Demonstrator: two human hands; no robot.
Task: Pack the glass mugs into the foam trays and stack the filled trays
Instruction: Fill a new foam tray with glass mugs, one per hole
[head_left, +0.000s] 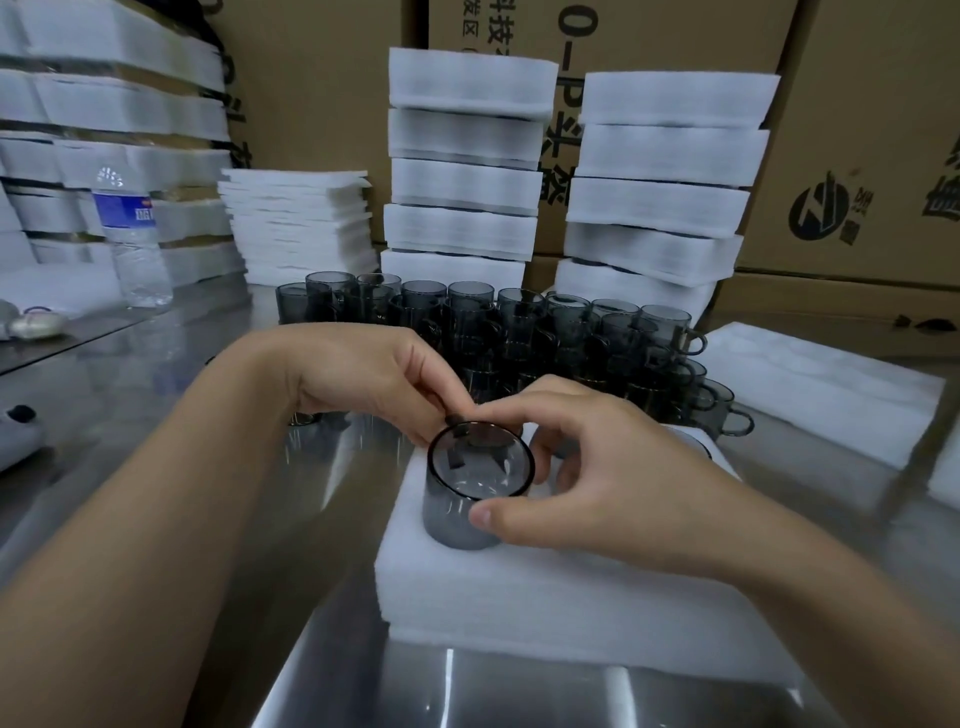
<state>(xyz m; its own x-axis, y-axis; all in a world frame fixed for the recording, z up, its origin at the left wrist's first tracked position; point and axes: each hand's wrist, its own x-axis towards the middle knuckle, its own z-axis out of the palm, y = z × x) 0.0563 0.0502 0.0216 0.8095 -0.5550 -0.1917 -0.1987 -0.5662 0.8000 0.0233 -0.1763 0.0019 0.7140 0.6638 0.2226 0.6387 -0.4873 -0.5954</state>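
Well, the glass mug (470, 499) I hold is smoky grey, thin-walled and smooth, so I judge it light, rigid, rather slippery and quick to chip if its rim knocks another. It stands upright on the far-left part of the foam tray (519, 592), just in front of me; whether its base already sits down in a pocket I cannot tell. My left hand (363, 379) pinches the far edge of the rim with fingertips and thumb, at what looks like the handle's root, while my right hand (587, 478) wraps the right side, thumb pressed on the near wall just under the rim and fingers curled round behind. That two-sided hold on the wall seems the safe one to me, since the handle alone would let the mug swing. The foam is soft and should give under a gentle push, so I would press straight down, not twist. The tray lies on a shiny steel table (332, 519), a hard surface for glass. Just beyond my hands crowds a cluster of loose mugs (519, 332), rims nearly touching. Behind them rise two tall stacks of filled trays (462, 171), with flat foam sheets (298, 223) and a water bottle (132, 239) to the left, and cardboard boxes (857, 156) along the far wall.
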